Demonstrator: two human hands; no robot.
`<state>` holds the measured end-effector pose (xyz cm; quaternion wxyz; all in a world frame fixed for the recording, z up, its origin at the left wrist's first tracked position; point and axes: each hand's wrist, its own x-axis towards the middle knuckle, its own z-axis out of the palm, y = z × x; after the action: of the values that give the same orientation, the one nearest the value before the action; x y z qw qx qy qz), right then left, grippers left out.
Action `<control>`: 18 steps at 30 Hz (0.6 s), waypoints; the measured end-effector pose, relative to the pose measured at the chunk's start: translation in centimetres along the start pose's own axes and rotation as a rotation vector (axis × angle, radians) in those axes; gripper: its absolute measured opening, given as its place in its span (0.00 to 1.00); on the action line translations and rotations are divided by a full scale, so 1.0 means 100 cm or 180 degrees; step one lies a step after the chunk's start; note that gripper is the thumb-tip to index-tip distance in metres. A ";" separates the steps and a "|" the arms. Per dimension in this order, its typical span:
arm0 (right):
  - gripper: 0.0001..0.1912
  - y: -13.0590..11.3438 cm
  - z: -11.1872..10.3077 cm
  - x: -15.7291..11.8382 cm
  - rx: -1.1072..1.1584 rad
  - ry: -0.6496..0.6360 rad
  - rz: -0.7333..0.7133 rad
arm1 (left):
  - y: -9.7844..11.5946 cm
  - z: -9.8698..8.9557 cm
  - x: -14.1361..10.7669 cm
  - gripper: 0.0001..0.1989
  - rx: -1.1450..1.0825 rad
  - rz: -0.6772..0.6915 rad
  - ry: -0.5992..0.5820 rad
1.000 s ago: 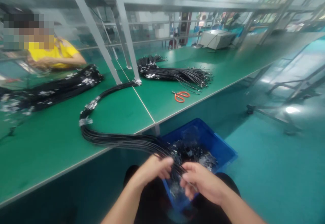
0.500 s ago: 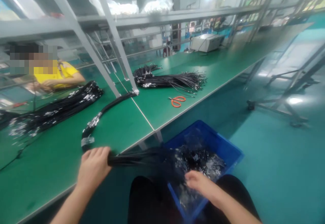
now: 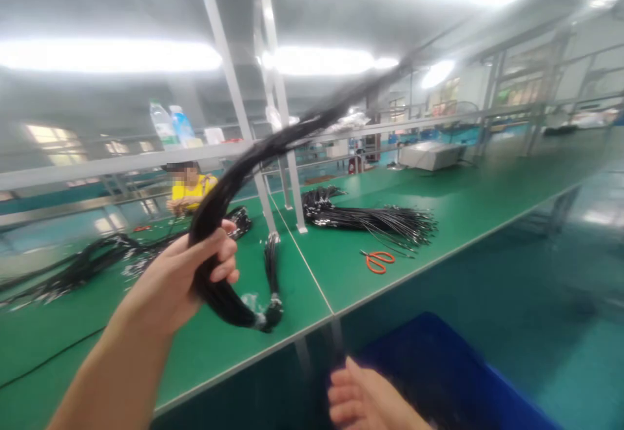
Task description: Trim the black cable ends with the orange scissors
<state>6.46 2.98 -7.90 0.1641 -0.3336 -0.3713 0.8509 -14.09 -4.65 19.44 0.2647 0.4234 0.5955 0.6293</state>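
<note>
Black cables point(image 3: 229, 189) in left hand point(image 3: 176, 273)

strip lights point(image 3: 110, 55) overhead | long green bench point(image 3: 492, 189) | pale metal shelf frame point(image 3: 121, 159) | teal floor point(image 3: 597, 287) | windows point(image 3: 56, 143) far left

Bare left hand point(image 3: 181, 269), bare left forearm point(image 3: 119, 358), ungloved right hand point(image 3: 363, 394)

Black is shown by the long, thick cable bundle point(image 3: 231, 183) gripped in the left hand point(image 3: 192, 264). Right of the grip, the flat green tabletop point(image 3: 336, 264) is crossed by a pale straight line; orange is carried by the loop-handled scissors point(image 3: 376, 259), and the splayed black cable pile point(image 3: 365, 219) is silver-tipped. Below right, deep blue is shown by the plastic bin point(image 3: 429, 342).
</note>
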 end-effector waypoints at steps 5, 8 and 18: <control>0.37 -0.036 0.054 0.016 0.0900 -0.0929 -0.0168 | 0.027 -0.012 -0.043 0.12 -0.0742 0.0235 0.0466; 0.24 -0.051 0.065 0.012 0.1269 -0.0936 -0.0446 | 0.020 -0.039 -0.062 0.15 -0.0675 0.0158 0.0490; 0.18 -0.084 -0.027 -0.039 0.0963 -0.0342 -0.0873 | -0.097 -0.096 -0.031 0.21 -0.0532 -0.1159 -0.0238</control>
<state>11.38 7.98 -1.34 0.3066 -0.2057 -0.2894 0.8831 -22.34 -10.85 9.96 0.4303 0.3084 0.5977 0.6021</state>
